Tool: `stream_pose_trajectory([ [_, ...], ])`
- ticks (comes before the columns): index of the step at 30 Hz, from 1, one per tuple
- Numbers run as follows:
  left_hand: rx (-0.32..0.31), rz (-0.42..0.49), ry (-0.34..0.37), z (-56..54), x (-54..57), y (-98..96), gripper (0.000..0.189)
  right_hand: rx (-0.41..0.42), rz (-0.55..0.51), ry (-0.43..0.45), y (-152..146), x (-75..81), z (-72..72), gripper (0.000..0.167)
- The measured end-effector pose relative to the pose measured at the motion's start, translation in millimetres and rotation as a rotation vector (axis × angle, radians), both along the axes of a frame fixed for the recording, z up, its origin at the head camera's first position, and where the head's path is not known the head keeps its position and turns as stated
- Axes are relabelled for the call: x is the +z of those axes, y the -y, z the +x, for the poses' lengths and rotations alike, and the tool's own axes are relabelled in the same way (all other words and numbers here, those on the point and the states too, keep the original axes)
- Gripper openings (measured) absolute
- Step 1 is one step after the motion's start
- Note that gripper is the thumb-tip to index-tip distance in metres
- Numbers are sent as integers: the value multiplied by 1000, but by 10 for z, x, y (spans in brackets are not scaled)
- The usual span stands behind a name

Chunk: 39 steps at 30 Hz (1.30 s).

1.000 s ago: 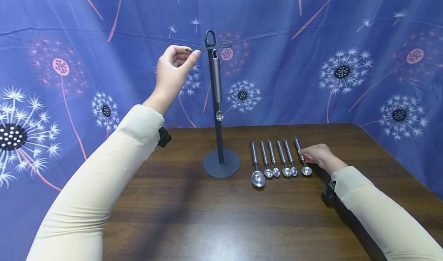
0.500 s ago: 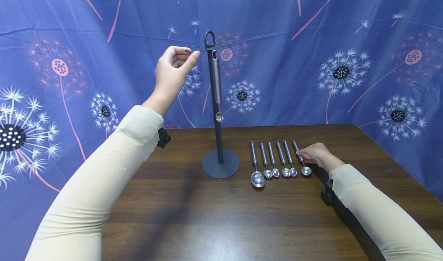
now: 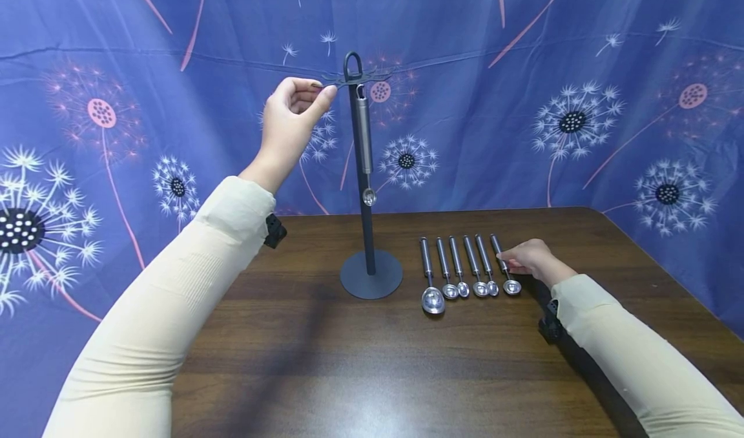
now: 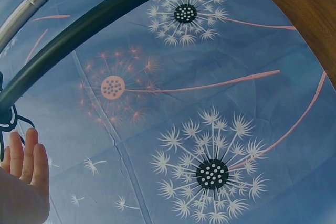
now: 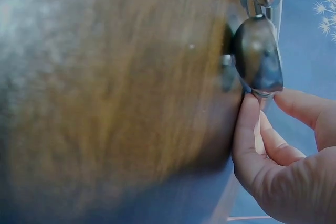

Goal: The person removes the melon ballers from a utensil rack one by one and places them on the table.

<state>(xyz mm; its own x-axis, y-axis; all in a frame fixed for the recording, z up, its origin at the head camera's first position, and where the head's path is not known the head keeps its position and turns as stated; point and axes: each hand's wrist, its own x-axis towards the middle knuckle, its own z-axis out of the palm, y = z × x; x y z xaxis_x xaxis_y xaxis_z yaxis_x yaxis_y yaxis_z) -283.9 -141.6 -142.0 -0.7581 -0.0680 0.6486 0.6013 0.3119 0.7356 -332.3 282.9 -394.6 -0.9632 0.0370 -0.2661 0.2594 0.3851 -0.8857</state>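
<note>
My left hand point(image 3: 289, 116) is raised at the top of a black metal stand point(image 3: 369, 231), thumb and fingertips pinching the end of one of its thin hooks point(image 3: 332, 83). From another hook hangs a steel measuring spoon point(image 3: 363, 134), bowl down along the pole. On the table at the right, my right hand point(image 3: 536, 258) holds the handle of the rightmost measuring spoon point(image 3: 512, 287) between thumb and fingers. Its bowl points toward me. In the right wrist view a shiny bowl point(image 5: 257, 53) appears just beyond the fingertips. The left wrist view catches only the left fingers point(image 4: 26, 158) beside the hooks.
Several more steel spoons lie in a row left of the right hand, the largest spoon point(image 3: 433, 300) nearest the stand. The stand's round base point(image 3: 372, 289) rests on the brown wooden table point(image 3: 372, 360). A blue dandelion-print cloth point(image 3: 465, 102) hangs behind.
The right hand has shifted slightly to the left, and the rightmost measuring spoon has moved a little with it toward the row. My left hand stays at the hook.
</note>
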Motion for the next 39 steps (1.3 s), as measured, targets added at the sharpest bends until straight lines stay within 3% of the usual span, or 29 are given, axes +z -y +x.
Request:
stream_pose_trajectory([
  [7,-7,19,-3,-3,-5,-9,38,2,-73,8,-6,4,25,17],
  [15,-5,13,-11,-4,-10,-5,38,0,-50,31,-19,39,48,24],
  [25,10,-20,-9,6,7,11,38,-76,-117,14,-95,47,72,12],
  [33,52,-58,-2,29,39,34,40,-100,-67,14,-49,143,107,23],
  [39,50,-51,17,48,43,53,41,-80,-72,3,23,219,108,22],
])
